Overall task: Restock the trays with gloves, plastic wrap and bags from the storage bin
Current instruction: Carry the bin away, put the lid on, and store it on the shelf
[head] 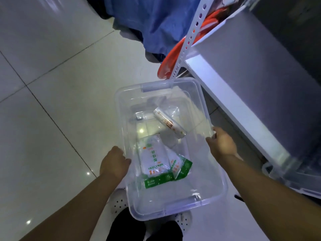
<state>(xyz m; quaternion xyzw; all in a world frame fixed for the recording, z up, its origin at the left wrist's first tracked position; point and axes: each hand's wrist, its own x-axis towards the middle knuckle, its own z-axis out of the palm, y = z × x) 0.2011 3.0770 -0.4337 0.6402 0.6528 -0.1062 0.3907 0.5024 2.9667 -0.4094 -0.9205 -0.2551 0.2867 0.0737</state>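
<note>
The person holds the clear plastic storage bin [171, 148] over the tiled floor [52, 101], beside the white shelf [234, 94]. The left hand [113, 162] has its grip closed on the left rim, and the right hand [221, 142] is closed on the right rim. Inside lie two green-and-white flat packets [156, 162] and one white slim box [169, 125]. The bin looks light but smooth, I think; holding both long rims keeps it level.
</note>
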